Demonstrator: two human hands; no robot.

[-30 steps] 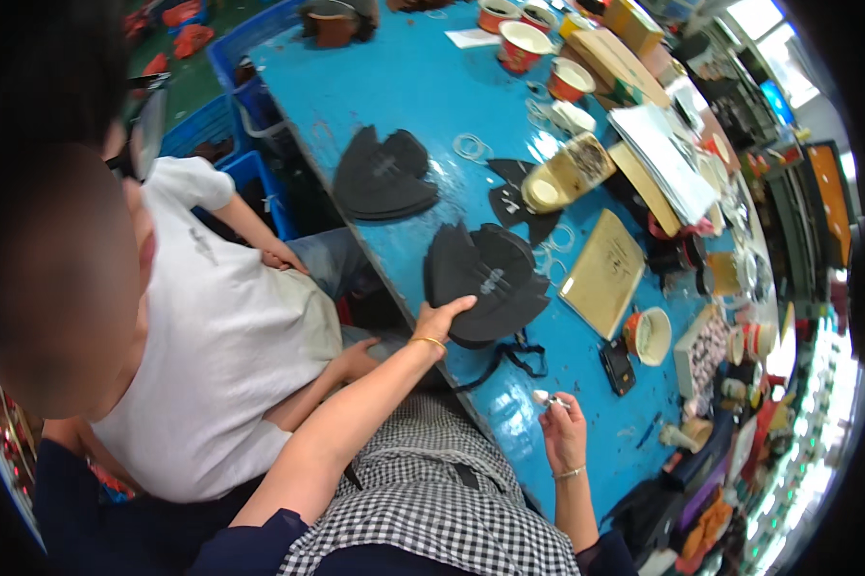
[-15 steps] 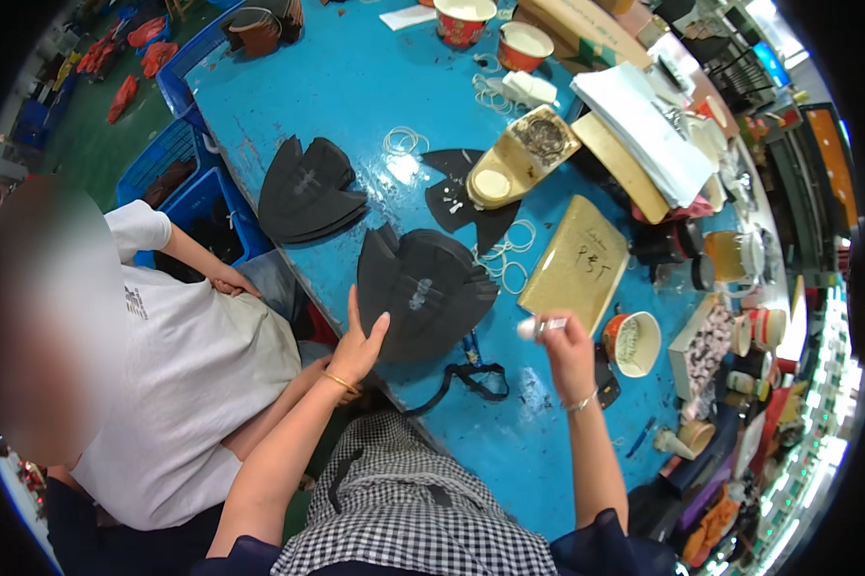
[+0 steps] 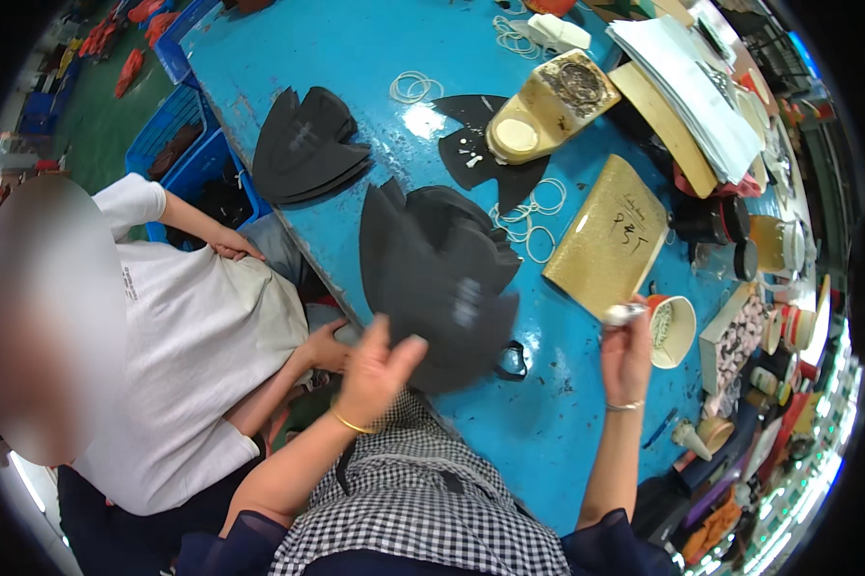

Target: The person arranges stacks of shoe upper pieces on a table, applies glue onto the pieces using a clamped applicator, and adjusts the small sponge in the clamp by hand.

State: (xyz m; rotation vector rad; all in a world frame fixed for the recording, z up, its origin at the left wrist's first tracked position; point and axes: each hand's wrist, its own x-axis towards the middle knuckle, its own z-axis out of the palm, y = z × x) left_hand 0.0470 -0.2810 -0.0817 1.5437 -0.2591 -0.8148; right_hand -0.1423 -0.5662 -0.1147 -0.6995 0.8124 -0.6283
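My left hand (image 3: 377, 372), smeared by motion, is at the near left edge of a black cut piece (image 3: 466, 331) with a whitish mark. Its thumb lies over the edge and the piece moves with the hand. Under and beyond that piece rests a stack of similar black pieces (image 3: 386, 240). Over the table at the right, my right hand (image 3: 626, 360) pinches a small white and silvery thing (image 3: 622, 313), too blurred to name. Close beside this hand stands a paper bowl (image 3: 680, 331) with pale contents.
Another black stack (image 3: 308, 144) lies farther left. A stained beige holder (image 3: 552, 106) sits on a black piece, with white rings (image 3: 545, 197) and a gold board (image 3: 605, 230) nearby. Jars (image 3: 776, 242) line the right. A seated person (image 3: 202, 336) and blue crates (image 3: 168, 139) are at the left.
The top black piece has slid toward me and to the right with my left hand, off the stack's alignment. My right hand has moved right, nearer the bowl. The view has shifted.
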